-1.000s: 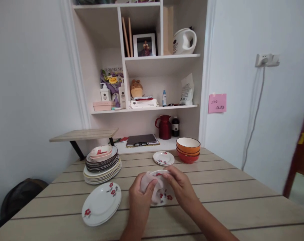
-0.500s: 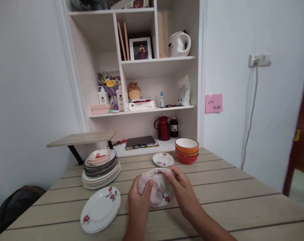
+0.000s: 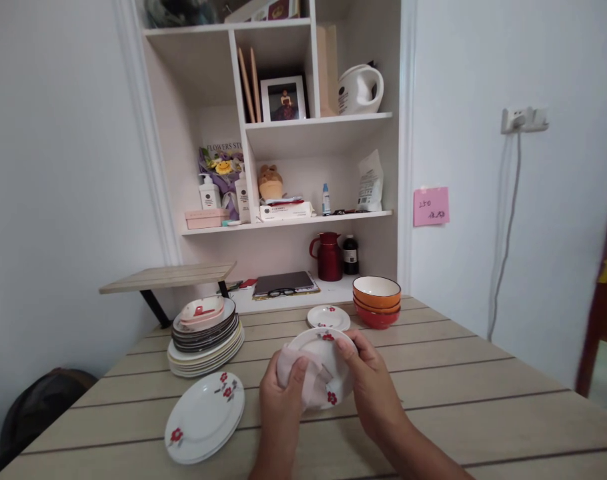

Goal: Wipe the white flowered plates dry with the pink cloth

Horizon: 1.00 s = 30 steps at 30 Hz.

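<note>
Evidently, wiping is in progress and, by judgement, unfinished on one small flowered plate (image 3: 340,381), held tilted over the table (image 3: 483,407) between both hands. The left hand (image 3: 282,395) is curled narrowly around a pale cloth (image 3: 307,383), thumb uppermost, with the cloth against the plate's left part. The right hand (image 3: 377,383) grips the plate's right rim, thumb over the face, fingers partly hidden. Relative to that plate, larger flowered plates (image 3: 203,419) lie left, a tall dish stack (image 3: 206,341) stands farther back left, small saucers (image 3: 328,316) sit just beyond, and nested bowls (image 3: 377,308) stand beyond to the right. Which of these are already wiped cannot be determined.
</note>
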Available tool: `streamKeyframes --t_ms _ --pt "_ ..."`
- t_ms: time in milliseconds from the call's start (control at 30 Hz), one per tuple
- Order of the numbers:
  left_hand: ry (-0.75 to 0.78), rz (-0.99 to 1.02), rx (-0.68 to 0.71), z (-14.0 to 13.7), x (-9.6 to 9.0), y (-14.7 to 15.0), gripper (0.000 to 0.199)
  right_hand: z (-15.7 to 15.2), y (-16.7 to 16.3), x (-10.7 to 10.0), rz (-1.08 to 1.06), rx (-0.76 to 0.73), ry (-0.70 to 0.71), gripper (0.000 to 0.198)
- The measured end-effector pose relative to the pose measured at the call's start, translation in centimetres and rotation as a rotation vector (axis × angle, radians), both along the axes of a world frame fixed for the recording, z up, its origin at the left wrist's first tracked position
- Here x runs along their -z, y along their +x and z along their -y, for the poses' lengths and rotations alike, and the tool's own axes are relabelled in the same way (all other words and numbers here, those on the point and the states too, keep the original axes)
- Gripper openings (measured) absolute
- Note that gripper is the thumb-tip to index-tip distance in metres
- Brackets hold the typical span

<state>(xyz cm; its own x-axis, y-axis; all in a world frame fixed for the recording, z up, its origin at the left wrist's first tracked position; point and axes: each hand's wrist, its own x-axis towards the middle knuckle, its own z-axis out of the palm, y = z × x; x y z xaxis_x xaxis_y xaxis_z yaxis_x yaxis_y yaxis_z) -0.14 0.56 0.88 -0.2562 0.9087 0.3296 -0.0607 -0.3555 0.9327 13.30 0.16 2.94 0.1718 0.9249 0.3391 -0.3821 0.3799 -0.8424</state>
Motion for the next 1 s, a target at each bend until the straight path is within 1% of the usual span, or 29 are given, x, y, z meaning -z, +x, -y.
streamKeyframes --t_ms 100,233,400,467,533,600,667,700,767,867,1000 --pt "-0.005 0.006 -0.008 0.1 -0.1 0.1 0.043 0.0 -0.1 0.0 -0.055 -0.015 -0.021 0.027" --pt "-0.034 0.028 -0.011 0.1 -0.1 0.2 0.047 -0.1 -0.2 0.1 -0.100 0.006 -0.039 0.029" --pt "-0.064 0.054 -0.018 0.3 -0.1 0.3 0.049 -0.3 -0.1 0.2 -0.077 0.026 -0.048 0.029" --pt "-0.049 0.006 -0.069 0.3 0.0 0.2 0.044 -0.3 0.1 0.1 0.031 0.049 -0.025 0.028" --pt "0.003 -0.072 -0.140 0.2 0.1 -0.1 0.038 -0.3 0.4 0.0 0.216 0.095 0.039 0.023" --pt "0.122 -0.183 -0.210 0.1 0.2 -0.3 0.030 -0.4 0.8 -0.2 0.404 0.176 0.149 0.020" --pt "0.289 -0.337 -0.253 0.1 0.4 -0.5 0.022 -0.4 1.3 -0.3 0.551 0.256 0.277 0.027" --pt "0.367 -0.417 -0.265 0.0 0.5 -0.6 0.018 -0.3 1.5 -0.4 0.622 0.280 0.340 0.027" --pt "0.474 -0.557 -0.275 0.0 0.7 -0.6 0.013 -0.3 1.9 -0.6 0.774 0.298 0.437 0.021" --pt "0.536 -0.676 -0.310 -0.1 1.0 -0.7 0.012 -0.1 2.4 -0.8 0.982 0.329 0.492 0.021" --pt "0.587 -0.736 -0.333 0.0 1.2 -0.9 0.014 0.0 2.5 -1.1 1.159 0.350 0.539 0.017"
